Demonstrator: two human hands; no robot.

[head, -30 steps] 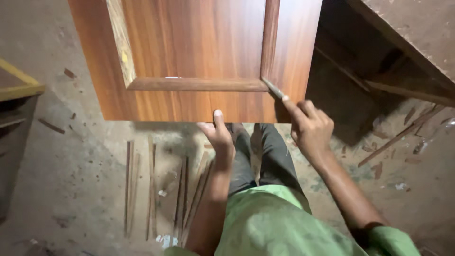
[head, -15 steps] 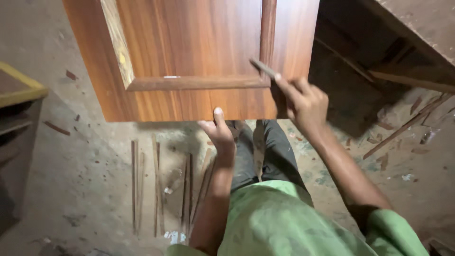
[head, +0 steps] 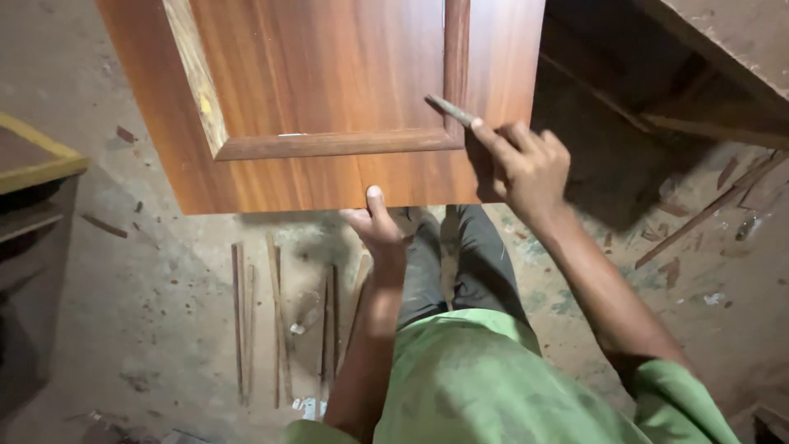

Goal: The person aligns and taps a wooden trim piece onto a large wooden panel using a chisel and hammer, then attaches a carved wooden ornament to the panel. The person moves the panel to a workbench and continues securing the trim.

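A brown wood-grain panel (head: 329,74) with raised moulding strips (head: 337,145) lies in front of me, its near edge overhanging the floor. My left hand (head: 374,226) grips that near edge from below, thumb up on the face. My right hand (head: 522,164) holds a thin pencil-like stick (head: 448,109), its tip resting near the corner where the horizontal and vertical moulding strips meet.
Several thin wooden strips (head: 279,321) lie on the dusty concrete floor below the panel. A dark cabinet with a yellow-edged top (head: 37,164) stands at left. A wooden bench (head: 723,49) and scrap sticks (head: 699,218) are at right.
My right hand has lifted and shifted left along the panel, carrying the stick's tip up to the moulding corner. The left hand stays on the panel edge.
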